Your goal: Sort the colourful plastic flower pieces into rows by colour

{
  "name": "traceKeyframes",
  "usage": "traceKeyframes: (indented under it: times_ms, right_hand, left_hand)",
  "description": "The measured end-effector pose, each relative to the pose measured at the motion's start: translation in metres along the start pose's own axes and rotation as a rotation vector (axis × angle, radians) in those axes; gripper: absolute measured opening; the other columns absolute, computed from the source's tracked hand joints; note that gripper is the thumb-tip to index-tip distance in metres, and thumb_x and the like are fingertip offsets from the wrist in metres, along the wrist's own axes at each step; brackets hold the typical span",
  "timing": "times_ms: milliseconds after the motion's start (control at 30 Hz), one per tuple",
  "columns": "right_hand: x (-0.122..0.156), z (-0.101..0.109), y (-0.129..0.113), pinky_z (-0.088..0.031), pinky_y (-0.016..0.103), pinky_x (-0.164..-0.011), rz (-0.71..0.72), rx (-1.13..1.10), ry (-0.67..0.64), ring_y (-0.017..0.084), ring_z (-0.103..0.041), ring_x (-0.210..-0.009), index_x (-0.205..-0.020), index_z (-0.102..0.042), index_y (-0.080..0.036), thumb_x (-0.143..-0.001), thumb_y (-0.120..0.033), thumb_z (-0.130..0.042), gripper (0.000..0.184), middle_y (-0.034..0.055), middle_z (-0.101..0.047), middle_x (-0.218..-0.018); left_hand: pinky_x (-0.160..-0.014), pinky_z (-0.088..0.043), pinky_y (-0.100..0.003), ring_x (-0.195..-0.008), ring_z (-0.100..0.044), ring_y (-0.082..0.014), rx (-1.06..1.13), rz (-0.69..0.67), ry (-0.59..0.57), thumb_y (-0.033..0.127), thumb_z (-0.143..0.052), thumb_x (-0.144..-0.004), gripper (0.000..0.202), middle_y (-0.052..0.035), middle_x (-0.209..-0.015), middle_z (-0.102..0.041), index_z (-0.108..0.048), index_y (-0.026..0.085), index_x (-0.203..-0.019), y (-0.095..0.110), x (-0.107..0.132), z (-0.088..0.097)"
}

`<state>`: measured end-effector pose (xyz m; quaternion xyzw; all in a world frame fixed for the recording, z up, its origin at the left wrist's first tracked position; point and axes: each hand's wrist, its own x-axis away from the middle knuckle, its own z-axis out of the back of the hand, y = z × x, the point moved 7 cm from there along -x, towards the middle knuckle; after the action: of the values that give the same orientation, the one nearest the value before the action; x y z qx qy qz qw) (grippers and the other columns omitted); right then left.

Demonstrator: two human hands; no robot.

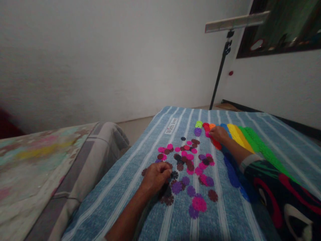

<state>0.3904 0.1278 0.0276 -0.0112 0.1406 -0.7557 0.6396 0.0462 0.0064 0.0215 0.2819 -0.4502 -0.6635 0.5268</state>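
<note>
Loose flower-shaped plastic discs in pink, purple, brown and black lie scattered on the striped cloth. My left hand (155, 177) is over the left part of this scatter, its fingers curled together beside a black disc (175, 174); what they hold, if anything, is hidden. Farther off to the right, my right hand (220, 135) pinches a pink disc (207, 134) at the head of a red row (216, 144). Near it lie a lime disc stack (199, 124) and a purple disc (198, 132). A large pink disc (199, 203) is closest to me.
Rows of yellow (239, 138), green (260, 144) and blue discs (232, 170) run along the right, partly under my right arm. The blue striped cloth (130, 177) covers the table. A covered surface (62, 160) stands at left, a lamp stand (220, 70) behind.
</note>
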Motion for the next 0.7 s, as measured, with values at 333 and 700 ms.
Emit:
traceKeyframes:
  times_ms: [333, 700]
  right_hand:
    - [0.001, -0.01, -0.002, -0.035, 0.029, -0.072, 0.02, 0.14, -0.023, 0.021, -0.06, -0.09, -0.082, -0.072, -0.018, -0.087, -0.023, -0.05, 0.024, 0.0107, -0.069, -0.093]
    - [0.005, -0.007, -0.009, -0.037, 0.031, -0.074, 0.096, 0.183, 0.009, 0.024, -0.059, -0.093, -0.084, -0.071, -0.016, -0.091, -0.022, -0.045, 0.028, 0.0146, -0.067, -0.097]
  left_hand:
    - [-0.05, -0.034, -0.023, -0.052, -0.047, -0.0116, -0.036, -0.041, -0.011, 0.03, -0.052, -0.071, 0.017, 0.002, -0.052, -0.052, -0.057, 0.016, -0.062, -0.002, -0.001, -0.001]
    - [-0.051, -0.036, -0.023, -0.05, -0.047, -0.0108, -0.008, -0.03, -0.015, 0.03, -0.052, -0.069, 0.016, 0.0025, -0.055, -0.052, -0.057, 0.017, -0.062, -0.002, -0.001, -0.003]
